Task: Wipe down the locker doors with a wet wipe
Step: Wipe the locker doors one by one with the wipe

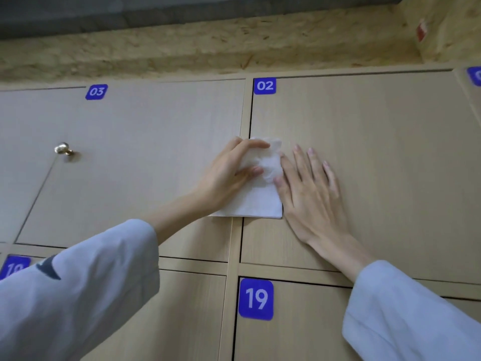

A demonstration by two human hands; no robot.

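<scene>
Across the seam between two pale wood-grain locker doors lies a white, square wet wipe (256, 194), its upper part bunched and crinkled, its lower part flat with a straight bottom edge. It straddles the narrow upright frame strip, covering the right edge of the door labelled 03 (135, 157) and the left edge of the door labelled 02 (377, 152). The left hand (229, 175) presses the wipe against the doors, its thumb and forefinger curled over the crumpled portion. The right hand (309, 194) lies flat on door 02 with fingers straight and spread, its thumb and forefinger touching the wipe's right side. Both wrists emerge from loose, light blue fabric sleeves (78, 290).

Each door carries a small blue rounded-square number sticker with white digits; a larger one reading 19 (255, 299) sits on the door below 02, and another, partly hidden by the left sleeve, probably reads 18 (14, 267). A round, shiny brass-coloured knob (62, 149) stands out from door 03, well to the left of the hands. Above the lockers runs a rough, flaky chipboard band (208, 48), with a dark grey surface (156, 11) over it. The door faces look smooth and matte, parted by thin dark gaps.
</scene>
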